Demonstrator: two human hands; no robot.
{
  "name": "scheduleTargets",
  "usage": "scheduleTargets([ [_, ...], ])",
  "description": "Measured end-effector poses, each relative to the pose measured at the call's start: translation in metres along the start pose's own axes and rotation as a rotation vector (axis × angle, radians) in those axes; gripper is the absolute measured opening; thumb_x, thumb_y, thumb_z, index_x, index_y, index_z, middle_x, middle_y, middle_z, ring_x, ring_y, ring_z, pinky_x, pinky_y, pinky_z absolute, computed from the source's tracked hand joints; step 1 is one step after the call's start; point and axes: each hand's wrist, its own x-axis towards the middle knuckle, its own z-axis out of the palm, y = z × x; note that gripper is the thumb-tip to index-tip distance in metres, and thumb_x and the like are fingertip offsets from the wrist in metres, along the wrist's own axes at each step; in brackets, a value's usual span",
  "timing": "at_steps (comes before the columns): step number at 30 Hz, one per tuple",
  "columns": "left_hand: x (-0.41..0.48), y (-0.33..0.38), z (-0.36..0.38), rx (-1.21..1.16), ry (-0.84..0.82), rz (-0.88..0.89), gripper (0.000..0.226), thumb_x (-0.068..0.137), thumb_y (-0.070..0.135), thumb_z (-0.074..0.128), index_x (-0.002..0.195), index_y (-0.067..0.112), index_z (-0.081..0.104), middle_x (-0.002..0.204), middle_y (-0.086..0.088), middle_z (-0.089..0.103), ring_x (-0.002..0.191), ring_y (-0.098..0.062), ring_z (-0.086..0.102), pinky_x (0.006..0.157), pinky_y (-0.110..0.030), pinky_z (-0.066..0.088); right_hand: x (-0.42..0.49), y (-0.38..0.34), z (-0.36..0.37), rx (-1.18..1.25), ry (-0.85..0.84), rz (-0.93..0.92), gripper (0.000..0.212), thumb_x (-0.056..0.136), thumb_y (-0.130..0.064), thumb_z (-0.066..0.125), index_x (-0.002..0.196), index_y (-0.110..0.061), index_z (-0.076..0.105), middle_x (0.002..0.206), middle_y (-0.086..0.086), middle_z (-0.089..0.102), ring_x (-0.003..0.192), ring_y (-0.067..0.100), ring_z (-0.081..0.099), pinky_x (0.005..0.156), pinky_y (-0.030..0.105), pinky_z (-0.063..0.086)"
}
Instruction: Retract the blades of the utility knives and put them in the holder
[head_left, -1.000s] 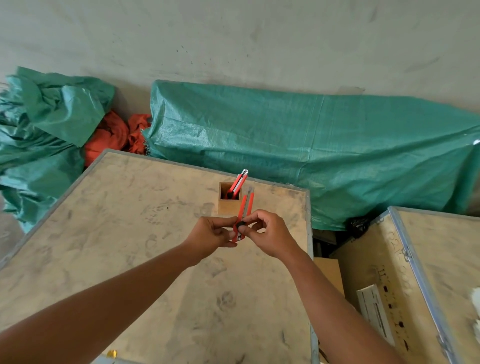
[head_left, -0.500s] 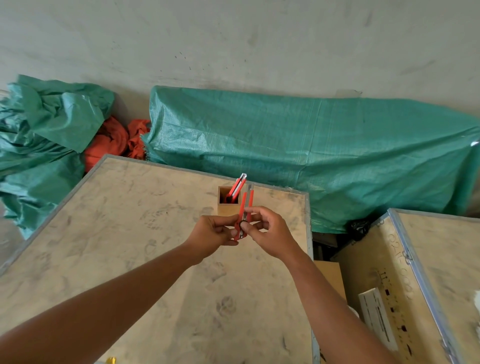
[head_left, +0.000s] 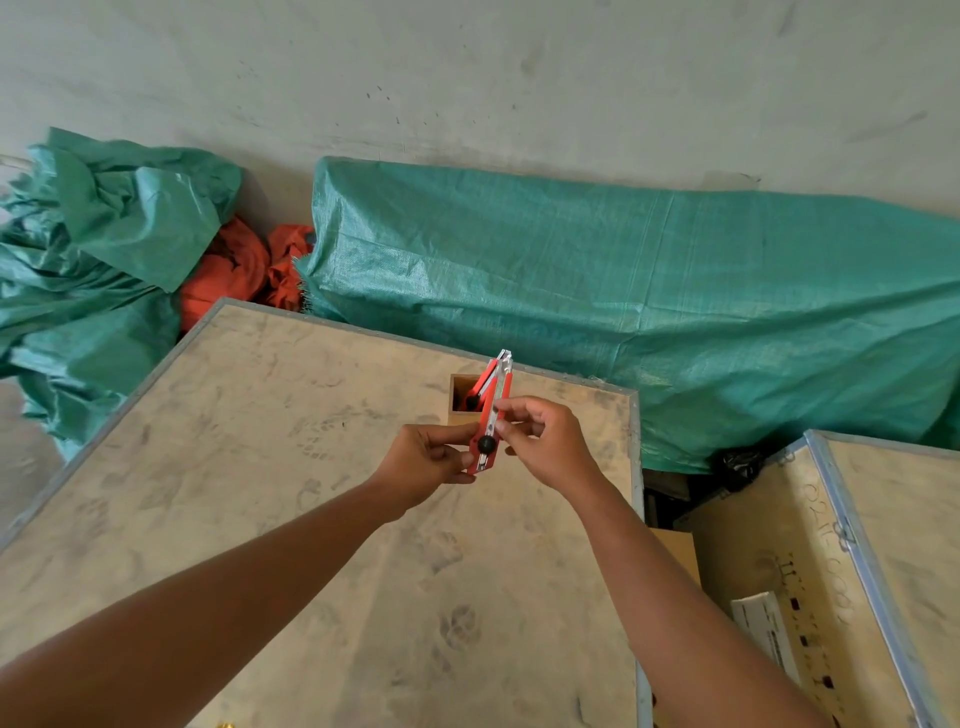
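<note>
I hold a red utility knife (head_left: 491, 415) nearly upright in both hands above the crate top. My left hand (head_left: 426, 462) pinches its lower end beside the black round knob. My right hand (head_left: 545, 441) grips the body from the right, fingertips on its middle. Whether the blade is out, I cannot tell. Just behind it stands a small wooden holder (head_left: 460, 410), a square open box near the crate's far edge. At least one other red knife (head_left: 478, 392) leans inside it, partly hidden by the held knife.
The work surface is a big plywood crate (head_left: 260, 467) with metal edging. A second crate (head_left: 883, 545) stands to the right across a gap, with a cardboard box (head_left: 680, 551) in the gap. Green tarpaulin (head_left: 675, 301) and orange cloth (head_left: 234, 270) lie along the wall behind.
The knife and both hands sit slightly higher and closer to the holder than a second ago. The grip is much the same, with the black knob now plainly showing.
</note>
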Motion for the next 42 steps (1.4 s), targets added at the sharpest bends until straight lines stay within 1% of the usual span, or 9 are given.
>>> scheduleTargets([
  [5,0.032,0.003,-0.011,0.018,0.043,-0.028,0.040,0.086,-0.009,0.067,0.119,0.013,0.070,0.096,-0.027,0.075,0.096,-0.039,0.072,0.077,-0.035,0.063,0.039,-0.001,0.003,-0.011,-0.026,-0.001,0.035,0.087,-0.009,0.077,0.119,-0.024,0.074,0.107,0.002,0.077,0.095,0.019,0.075,0.082,0.044,0.064],
  [13,0.093,-0.013,-0.029,0.077,0.157,-0.021,0.046,0.084,-0.011,0.069,0.116,0.021,0.073,0.112,-0.003,0.074,0.101,-0.023,0.072,0.093,-0.052,0.057,0.091,0.016,0.029,-0.037,0.214,-0.009,0.027,0.081,-0.005,0.081,0.103,-0.020,0.080,0.102,0.002,0.080,0.087,0.016,0.076,0.080,0.041,0.064],
  [16,0.111,-0.026,-0.033,0.258,0.205,-0.042,0.054,0.081,0.000,0.076,0.126,0.028,0.066,0.129,0.001,0.068,0.114,-0.020,0.065,0.096,-0.046,0.055,0.100,0.022,0.043,-0.107,0.281,-0.047,0.026,0.082,-0.001,0.078,0.104,-0.015,0.080,0.104,0.005,0.079,0.085,0.016,0.075,0.083,0.034,0.063],
  [19,0.122,-0.033,-0.031,0.353,0.226,-0.114,0.068,0.080,0.006,0.080,0.141,0.016,0.051,0.140,-0.003,0.058,0.117,-0.021,0.062,0.093,-0.039,0.054,0.105,0.030,0.055,-0.225,0.286,-0.130,0.027,0.082,0.000,0.077,0.106,-0.013,0.080,0.104,0.009,0.079,0.088,0.019,0.075,0.085,0.029,0.060],
  [25,0.137,-0.045,-0.026,0.442,0.216,-0.096,0.043,0.078,0.003,0.078,0.119,0.014,0.069,0.120,0.000,0.067,0.097,-0.022,0.068,0.076,-0.025,0.049,0.104,0.045,0.069,-0.314,0.233,-0.227,0.029,0.082,0.008,0.071,0.106,-0.006,0.079,0.100,0.012,0.079,0.095,0.026,0.074,0.090,0.028,0.055],
  [30,0.134,-0.044,-0.025,0.463,0.221,-0.071,0.053,0.081,0.004,0.076,0.131,0.012,0.061,0.132,-0.003,0.060,0.099,-0.016,0.061,0.080,-0.025,0.046,0.100,0.051,0.069,-0.341,0.148,-0.174,0.034,0.083,0.011,0.067,0.111,-0.003,0.077,0.107,0.015,0.079,0.101,0.030,0.075,0.093,0.023,0.050],
  [36,0.129,-0.042,-0.023,0.439,0.252,-0.062,0.058,0.081,0.007,0.077,0.134,0.019,0.059,0.131,-0.003,0.063,0.101,-0.020,0.065,0.081,-0.035,0.057,0.096,0.042,0.065,-0.274,0.132,-0.146,0.035,0.083,0.009,0.070,0.116,-0.003,0.074,0.110,0.016,0.078,0.100,0.028,0.076,0.095,0.037,0.059],
  [40,0.119,-0.034,-0.018,0.401,0.266,-0.019,0.055,0.080,0.013,0.079,0.130,0.027,0.062,0.127,0.000,0.066,0.106,-0.021,0.063,0.089,-0.038,0.054,0.088,0.029,0.056,-0.244,0.157,-0.128,0.034,0.085,0.002,0.074,0.118,-0.005,0.074,0.110,0.013,0.078,0.098,0.023,0.076,0.092,0.032,0.060],
  [42,0.113,-0.029,-0.016,0.382,0.300,-0.011,0.054,0.080,0.015,0.080,0.130,0.026,0.063,0.126,0.000,0.065,0.109,-0.020,0.060,0.089,-0.037,0.052,0.081,0.018,0.048,-0.220,0.186,-0.118,0.031,0.086,-0.005,0.076,0.117,-0.007,0.075,0.110,0.010,0.078,0.097,0.019,0.076,0.087,0.018,0.058],
])
